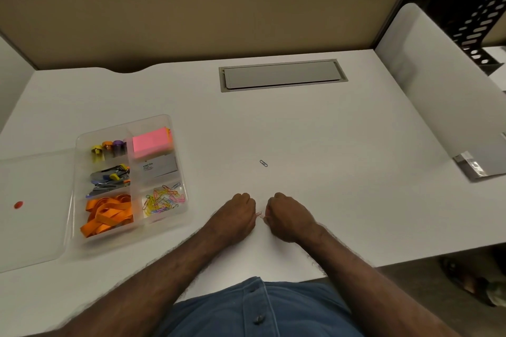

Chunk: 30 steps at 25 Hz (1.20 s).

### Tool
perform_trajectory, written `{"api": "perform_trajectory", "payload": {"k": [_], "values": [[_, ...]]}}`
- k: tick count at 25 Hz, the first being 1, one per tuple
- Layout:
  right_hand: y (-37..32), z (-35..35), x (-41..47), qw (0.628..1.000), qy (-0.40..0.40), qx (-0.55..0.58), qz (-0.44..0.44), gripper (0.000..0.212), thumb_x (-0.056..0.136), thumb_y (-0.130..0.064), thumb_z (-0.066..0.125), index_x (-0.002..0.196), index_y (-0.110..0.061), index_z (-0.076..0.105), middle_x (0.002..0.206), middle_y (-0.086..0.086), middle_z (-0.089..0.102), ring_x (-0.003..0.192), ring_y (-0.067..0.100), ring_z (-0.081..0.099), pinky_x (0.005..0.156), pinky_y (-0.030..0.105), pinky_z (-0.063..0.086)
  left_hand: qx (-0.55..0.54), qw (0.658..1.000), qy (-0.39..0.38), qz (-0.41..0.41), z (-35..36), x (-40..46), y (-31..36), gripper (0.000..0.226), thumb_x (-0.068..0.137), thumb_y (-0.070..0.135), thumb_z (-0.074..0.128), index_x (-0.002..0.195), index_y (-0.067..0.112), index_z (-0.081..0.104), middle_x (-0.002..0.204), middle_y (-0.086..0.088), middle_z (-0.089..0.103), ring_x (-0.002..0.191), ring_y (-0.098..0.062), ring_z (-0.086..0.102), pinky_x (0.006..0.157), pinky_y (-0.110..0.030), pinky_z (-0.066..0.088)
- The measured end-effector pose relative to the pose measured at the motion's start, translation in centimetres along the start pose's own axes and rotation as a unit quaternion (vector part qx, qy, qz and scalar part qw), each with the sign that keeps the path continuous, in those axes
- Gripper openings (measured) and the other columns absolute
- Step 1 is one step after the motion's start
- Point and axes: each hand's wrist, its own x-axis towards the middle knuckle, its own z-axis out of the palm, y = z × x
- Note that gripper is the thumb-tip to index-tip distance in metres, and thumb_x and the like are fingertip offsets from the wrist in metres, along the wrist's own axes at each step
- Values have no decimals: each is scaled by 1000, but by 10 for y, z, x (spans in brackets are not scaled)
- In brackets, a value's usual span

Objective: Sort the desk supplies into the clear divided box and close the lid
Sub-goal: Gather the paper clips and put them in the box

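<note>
Both hands sit knuckle to knuckle near the desk's [328, 131] front edge, the left hand [236, 216] and right hand [287, 217] each curled and pinching a pink paper clip [260, 215] between them. Just beyond, a lone dark paper clip [263, 163] lies on open white surface, with wide bare room to the right and back. Toward the left edge stands the clear divided box [175, 216], its lid [32, 210] swung open flat at the left, coloured clips [163, 200] in its near right compartment.
</note>
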Motion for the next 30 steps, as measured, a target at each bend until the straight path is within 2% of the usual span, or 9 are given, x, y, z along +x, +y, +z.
{"api": "perform_trajectory", "payload": {"k": [4,7,9,11,15,18,21,26,30], "values": [[4,4,0,998,-26,-34,-44,21,104,-28,46,105,-8,54,112,13,56,105,31,55,85,39,45,-51,997,61,-2,-5,-13,-6,20,104,19,44,99,5,58,101,-14,59,90,-30,53,82,-45,49],[1,-3,3,996,-29,-47,-65,15,105,-22,41,98,-11,49,110,14,56,103,31,53,77,33,36,-135,981,136,-30,-18,-31,-11,18,103,21,53,93,7,58,94,-10,57,84,-28,52,77,-41,47],[-6,-10,5,996,-26,-32,-79,14,106,-18,42,95,-11,48,109,12,56,101,30,54,78,33,40,-172,967,180,-48,-30,-43,-18,14,101,19,57,91,9,57,91,-7,56,81,-24,51,73,-35,44],[-17,-20,8,996,-3,58,-62,16,105,-20,47,93,-11,53,103,5,60,92,22,57,74,33,46,-196,952,223,-76,-42,-55,-26,11,100,18,59,90,12,57,89,-2,54,78,-19,50,69,-31,43],[-64,-35,25,971,20,230,-62,14,98,-31,61,86,-26,58,84,-13,62,74,1,55,60,15,37,-205,921,277,-180,-54,-79,-62,10,98,17,62,90,17,55,88,2,52,76,-14,47,65,-28,44],[-111,-38,43,958,27,260,-119,11,94,-29,67,84,-29,64,78,-15,65,71,-2,58,57,11,38,-189,901,293,-260,-60,-95,-88,9,97,16,63,90,13,59,89,-2,54,77,-16,50,67,-30,46],[-152,-39,61,949,29,270,-161,5,93,-19,69,93,-21,73,83,-11,71,73,4,62,63,17,45,-148,893,290,-310,-64,-105,-105,10,99,16,61,96,7,64,96,-11,62,84,-23,57,73,-36,51],[-165,-46,76,949,47,260,-171,17,90,-7,68,100,-17,78,88,-9,74,80,6,68,67,13,47,-40,934,157,-319,-66,-109,-118,41,98,24,65,132,2,63,129,-17,66,116,-29,60,106,-41,47],[-121,-60,84,955,95,264,-93,12,88,-18,74,97,-24,78,84,-18,70,74,-8,62,62,0,41,-46,917,299,-259,-67,-106,-102,11,86,-1,74,97,-1,73,91,-20,71,83,-35,66,77,-46,59]]}}
